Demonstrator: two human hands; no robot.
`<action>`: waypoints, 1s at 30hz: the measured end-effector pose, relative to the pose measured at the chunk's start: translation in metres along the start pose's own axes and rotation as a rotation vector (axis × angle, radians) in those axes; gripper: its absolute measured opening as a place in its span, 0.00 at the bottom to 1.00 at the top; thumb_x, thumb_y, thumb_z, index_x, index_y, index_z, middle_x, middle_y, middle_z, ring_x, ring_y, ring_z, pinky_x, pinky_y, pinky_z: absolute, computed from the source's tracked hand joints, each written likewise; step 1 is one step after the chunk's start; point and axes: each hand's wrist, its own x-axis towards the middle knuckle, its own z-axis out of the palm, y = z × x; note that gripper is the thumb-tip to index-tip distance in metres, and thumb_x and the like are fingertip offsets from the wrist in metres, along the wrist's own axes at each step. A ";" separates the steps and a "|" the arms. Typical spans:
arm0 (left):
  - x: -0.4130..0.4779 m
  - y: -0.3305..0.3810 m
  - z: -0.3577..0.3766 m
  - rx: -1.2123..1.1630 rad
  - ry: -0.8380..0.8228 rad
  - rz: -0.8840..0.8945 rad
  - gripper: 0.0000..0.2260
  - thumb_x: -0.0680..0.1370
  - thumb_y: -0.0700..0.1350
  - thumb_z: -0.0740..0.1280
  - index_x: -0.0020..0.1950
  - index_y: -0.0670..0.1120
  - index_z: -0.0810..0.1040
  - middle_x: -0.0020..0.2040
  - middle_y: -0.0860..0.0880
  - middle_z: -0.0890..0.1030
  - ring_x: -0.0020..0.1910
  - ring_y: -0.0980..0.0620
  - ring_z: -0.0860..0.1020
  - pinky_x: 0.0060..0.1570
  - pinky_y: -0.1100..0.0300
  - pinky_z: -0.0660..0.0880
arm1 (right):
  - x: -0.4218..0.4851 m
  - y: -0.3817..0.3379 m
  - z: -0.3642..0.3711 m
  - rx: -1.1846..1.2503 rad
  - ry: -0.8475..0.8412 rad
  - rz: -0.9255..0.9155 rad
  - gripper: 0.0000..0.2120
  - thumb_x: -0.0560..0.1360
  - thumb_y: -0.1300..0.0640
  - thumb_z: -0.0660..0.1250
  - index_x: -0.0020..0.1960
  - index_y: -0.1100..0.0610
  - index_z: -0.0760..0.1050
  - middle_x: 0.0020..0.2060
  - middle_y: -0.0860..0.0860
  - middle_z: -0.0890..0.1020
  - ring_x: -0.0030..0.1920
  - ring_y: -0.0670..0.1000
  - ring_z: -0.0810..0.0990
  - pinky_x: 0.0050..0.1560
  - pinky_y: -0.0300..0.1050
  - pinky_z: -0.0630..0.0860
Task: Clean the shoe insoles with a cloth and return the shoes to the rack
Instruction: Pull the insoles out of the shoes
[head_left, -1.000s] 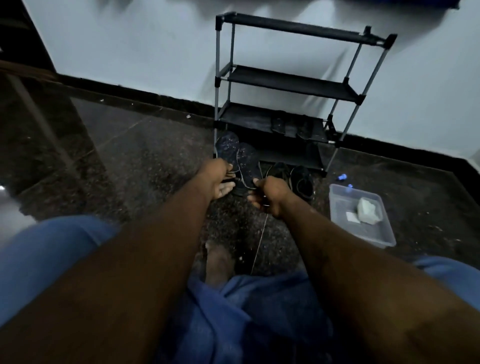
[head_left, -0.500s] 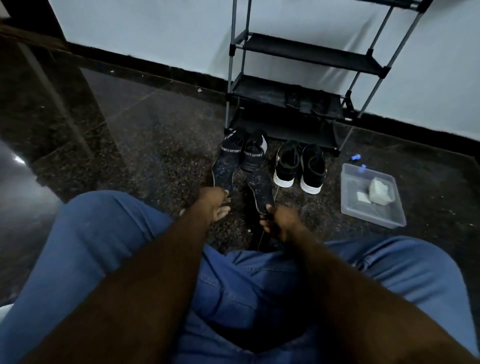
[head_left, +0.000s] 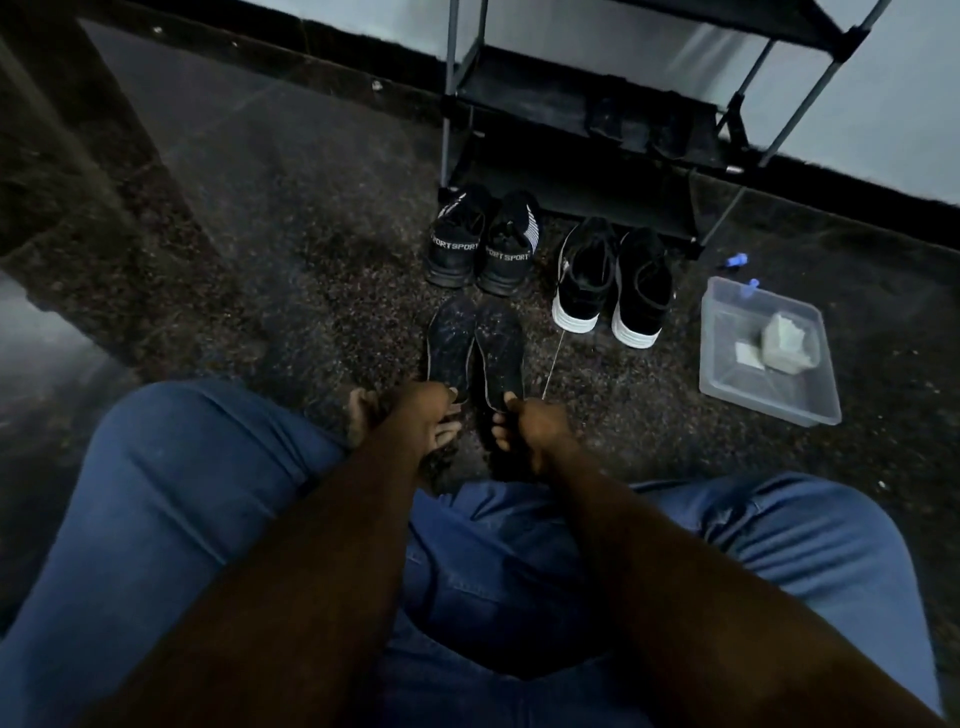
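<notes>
A person's left hand (head_left: 415, 415) and right hand (head_left: 537, 426) each seem, in dim light, to pinch the heels of two dark flat insoles (head_left: 498, 348) on the speckled floor (head_left: 311, 312); best pressed flat before fetching the white folded cloth (head_left: 787, 343) from the clear plastic tub (head_left: 769, 410)

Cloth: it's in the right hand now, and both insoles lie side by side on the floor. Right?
No. The cloth lies in the clear plastic tub, untouched; the right hand pinches the heel of the right insole instead. The head view shows it. The rest holds.
</notes>
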 end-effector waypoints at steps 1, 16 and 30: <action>0.004 0.000 0.001 -0.006 0.012 -0.008 0.16 0.87 0.44 0.59 0.74 0.44 0.72 0.69 0.44 0.78 0.69 0.43 0.76 0.55 0.54 0.72 | 0.004 0.004 0.004 -0.011 0.013 -0.007 0.09 0.85 0.57 0.62 0.47 0.56 0.73 0.32 0.53 0.76 0.27 0.49 0.72 0.24 0.40 0.69; 0.043 -0.005 0.009 -0.234 0.078 -0.115 0.17 0.89 0.45 0.52 0.74 0.42 0.70 0.75 0.43 0.73 0.74 0.42 0.71 0.59 0.54 0.72 | 0.036 0.036 0.008 0.032 0.142 -0.097 0.10 0.78 0.60 0.74 0.43 0.65 0.77 0.31 0.57 0.82 0.22 0.47 0.77 0.26 0.45 0.78; 0.064 -0.012 0.010 0.107 0.275 0.022 0.21 0.78 0.47 0.65 0.69 0.41 0.73 0.50 0.40 0.80 0.46 0.42 0.81 0.54 0.46 0.83 | 0.036 0.026 -0.004 -0.578 0.089 -0.212 0.11 0.77 0.46 0.74 0.46 0.53 0.78 0.41 0.55 0.87 0.39 0.56 0.87 0.46 0.51 0.84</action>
